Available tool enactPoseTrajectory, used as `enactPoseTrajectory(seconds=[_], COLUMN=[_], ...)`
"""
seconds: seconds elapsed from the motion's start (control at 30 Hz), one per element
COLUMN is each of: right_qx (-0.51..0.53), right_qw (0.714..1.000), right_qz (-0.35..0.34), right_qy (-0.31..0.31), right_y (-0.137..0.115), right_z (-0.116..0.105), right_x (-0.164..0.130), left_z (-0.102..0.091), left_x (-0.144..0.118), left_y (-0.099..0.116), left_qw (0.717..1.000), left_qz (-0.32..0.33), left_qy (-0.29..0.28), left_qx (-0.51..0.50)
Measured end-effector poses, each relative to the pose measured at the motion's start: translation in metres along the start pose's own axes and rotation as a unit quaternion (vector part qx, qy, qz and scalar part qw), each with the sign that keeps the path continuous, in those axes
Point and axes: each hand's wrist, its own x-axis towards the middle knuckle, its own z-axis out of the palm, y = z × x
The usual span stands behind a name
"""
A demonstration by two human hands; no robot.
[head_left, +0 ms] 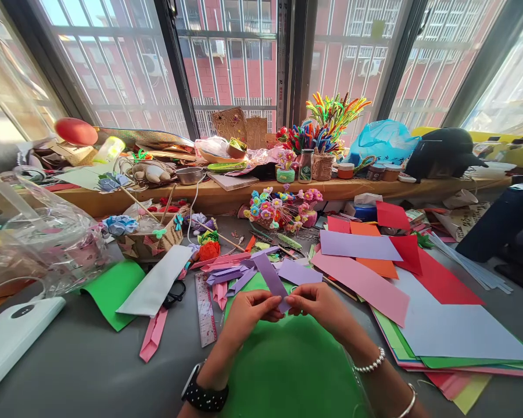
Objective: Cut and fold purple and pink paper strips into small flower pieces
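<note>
Both hands meet over the green mat, pinching the lower end of a purple paper strip. My left hand has its thumb and fingers closed on the strip's left side. From the right, my right hand closes its fingertips on the same end. The strip's upper part points up and away to the left. Just behind it lie folded purple paper pieces and a flat purple sheet. A pink-patterned ruler lies left of my left hand.
Stacked coloured paper covers the right side. At left are a green sheet, a white folded sheet, black-handled scissors, and a white power bank. Small craft flowers stand below the crowded windowsill.
</note>
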Motion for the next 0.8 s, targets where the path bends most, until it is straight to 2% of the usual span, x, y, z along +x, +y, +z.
enactPoseTrajectory(seconds=[0.17, 0.43, 0.57, 0.7, 0.8], right_qx=[-0.020, -0.154, -0.155, -0.154, -0.135], right_qw=[1.000, 0.986, 0.985, 0.986, 0.988], right_qz=[-0.012, -0.049, -0.059, -0.060, -0.061], right_qy=[0.010, 0.051, 0.044, 0.038, 0.034], right_y=[-0.0006, 0.0023, 0.0001, -0.0033, -0.0043], right_z=[0.0020, 0.0060, 0.0057, 0.0055, 0.0054], right_x=[0.0003, -0.0002, -0.0014, -0.0027, -0.0024], left_z=[-0.0017, -0.0007, -0.0009, -0.0024, -0.0034], left_x=[0.0014, 0.0025, 0.0048, 0.0067, 0.0066], left_y=[-0.0021, -0.0042, -0.0070, -0.0080, -0.0074], left_qw=[1.000, 1.000, 1.000, 0.995, 0.994], left_qz=[0.005, 0.011, 0.008, -0.004, -0.015], left_qy=[-0.004, 0.009, 0.028, 0.080, 0.079], left_qx=[0.007, 0.006, -0.008, -0.062, -0.069])
